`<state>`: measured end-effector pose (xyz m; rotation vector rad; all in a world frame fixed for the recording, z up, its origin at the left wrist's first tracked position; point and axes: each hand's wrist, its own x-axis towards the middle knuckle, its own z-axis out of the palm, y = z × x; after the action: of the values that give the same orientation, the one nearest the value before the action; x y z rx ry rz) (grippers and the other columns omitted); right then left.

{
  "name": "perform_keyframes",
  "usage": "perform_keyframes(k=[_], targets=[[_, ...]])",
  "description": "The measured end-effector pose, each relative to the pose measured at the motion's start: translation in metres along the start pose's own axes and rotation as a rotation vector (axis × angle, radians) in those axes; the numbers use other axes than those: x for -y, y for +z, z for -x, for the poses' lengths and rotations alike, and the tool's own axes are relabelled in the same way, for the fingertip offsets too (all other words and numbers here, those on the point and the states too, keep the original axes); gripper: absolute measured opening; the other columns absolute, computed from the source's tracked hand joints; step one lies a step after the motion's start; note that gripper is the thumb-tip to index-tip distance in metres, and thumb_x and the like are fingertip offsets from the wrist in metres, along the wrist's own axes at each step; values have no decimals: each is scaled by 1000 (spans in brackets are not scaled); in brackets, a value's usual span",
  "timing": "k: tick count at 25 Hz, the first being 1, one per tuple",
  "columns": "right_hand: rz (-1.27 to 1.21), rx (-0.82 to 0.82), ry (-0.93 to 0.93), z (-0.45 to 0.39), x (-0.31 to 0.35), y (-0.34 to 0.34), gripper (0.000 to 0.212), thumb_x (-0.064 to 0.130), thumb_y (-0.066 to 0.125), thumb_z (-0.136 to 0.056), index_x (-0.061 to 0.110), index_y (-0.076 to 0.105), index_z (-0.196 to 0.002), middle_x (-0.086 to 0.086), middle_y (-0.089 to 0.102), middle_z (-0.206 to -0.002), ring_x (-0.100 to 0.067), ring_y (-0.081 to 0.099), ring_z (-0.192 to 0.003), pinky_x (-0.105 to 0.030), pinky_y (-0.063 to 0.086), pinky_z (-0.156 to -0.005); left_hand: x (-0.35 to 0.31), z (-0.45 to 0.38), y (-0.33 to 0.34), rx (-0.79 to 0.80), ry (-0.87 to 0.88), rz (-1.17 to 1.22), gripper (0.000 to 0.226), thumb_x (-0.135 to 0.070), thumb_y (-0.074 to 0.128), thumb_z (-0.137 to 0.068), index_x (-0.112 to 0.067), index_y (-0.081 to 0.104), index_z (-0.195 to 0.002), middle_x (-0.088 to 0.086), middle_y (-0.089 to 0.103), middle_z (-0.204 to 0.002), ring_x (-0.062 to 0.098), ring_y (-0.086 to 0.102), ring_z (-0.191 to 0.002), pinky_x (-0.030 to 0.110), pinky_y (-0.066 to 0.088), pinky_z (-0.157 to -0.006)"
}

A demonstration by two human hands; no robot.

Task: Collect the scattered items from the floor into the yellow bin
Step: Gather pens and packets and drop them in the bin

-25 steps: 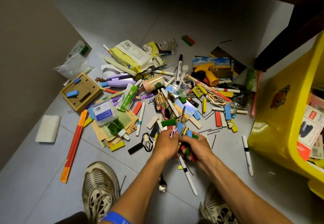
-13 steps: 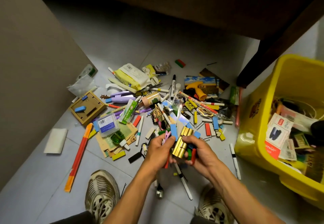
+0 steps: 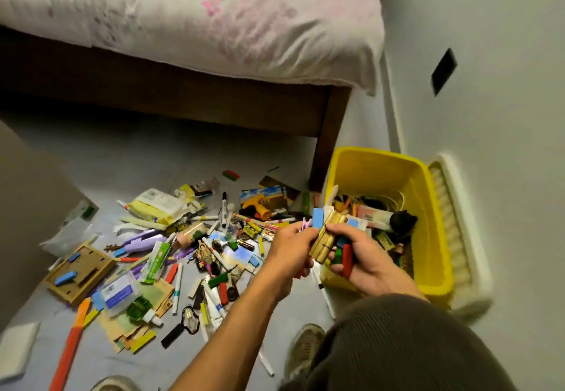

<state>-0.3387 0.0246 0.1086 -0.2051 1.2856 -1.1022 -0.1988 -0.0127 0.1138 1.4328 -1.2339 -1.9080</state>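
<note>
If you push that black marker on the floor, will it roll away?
Probably a little. The black marker looks round and smooth, so a sideways push would likely roll it. It shouldn't go far: pens and other clutter lie close beside it and would likely stop it. It looks stiff and light, so easy to pick up.

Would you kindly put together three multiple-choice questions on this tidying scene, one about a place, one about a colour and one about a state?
1. Where does the yellow plastic bin stand?
A. on the bed
B. on the floor by the dark wooden bed leg
C. on the person's lap

2. What colour is the flat block sticking up above the gold ribbed bundle?
A. light blue
B. black
C. white

3. What are the hands doing?
A. both hang empty
B. only one holds anything
C. both hold small items

Answers: 1 B, the bin sits beside the bed leg. 2 A, the block is light blue. 3 C, the left hand and right hand both grip pieces.
</note>
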Motion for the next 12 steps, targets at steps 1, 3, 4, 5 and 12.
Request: perform_keyframes(k=[1, 3, 4, 5, 12], targets=[[-29, -68, 0, 3, 12, -12, 17, 21, 70, -83, 9, 65, -95, -10, 65, -70, -15, 56, -47, -22, 37, -34, -10, -8, 19, 3, -43, 27, 16, -22, 52, -93, -13, 65, -91, 6, 60, -65, 13, 48, -45, 21, 31, -40], [-122, -176, -9, 10, 33, -38, 13, 22, 63, -89, 9, 63, -91, -11, 66, -66, -18, 58, -50, -24, 41, -38, -28, -20, 56, 41, -167, 183, 20, -22, 51, -96, -7, 62, -104, 12, 63, -77, 18, 56, -54, 24, 39, -45], [-186, -209, -11, 12, 42, -51, 18, 25, 60, -90, 8, 62, -92, -14, 68, -72, -22, 60, -57, -28, 47, -45, -34, -24, 70, 78, -229, 280, 26, -27, 50, -98, -6, 60, -109, 16, 66, -87, 22, 60, -63, 29, 47, -53], [-255, -227, -9, 14, 47, -61, 24, 29, 58, -92, 6, 62, -97, -18, 69, -84, -27, 63, -70, -33, 52, -57, -36, -28, 78, 109, -267, 370, 33, -33, 48, -100, -5, 59, -113, 18, 67, -101, 26, 64, -76, 38, 52, -68], [-470, -187, -93, 19, 54, -86, 76, 46, 43, -97, 5, 15, -154, -20, 19, -160, -35, 20, -147, -49, 20, -120, -22, -36, 72, 203, -270, 574, 77, -60, 33, -97, -3, 31, -149, 17, 27, -158, 36, 25, -145, 53, 22, -118]])
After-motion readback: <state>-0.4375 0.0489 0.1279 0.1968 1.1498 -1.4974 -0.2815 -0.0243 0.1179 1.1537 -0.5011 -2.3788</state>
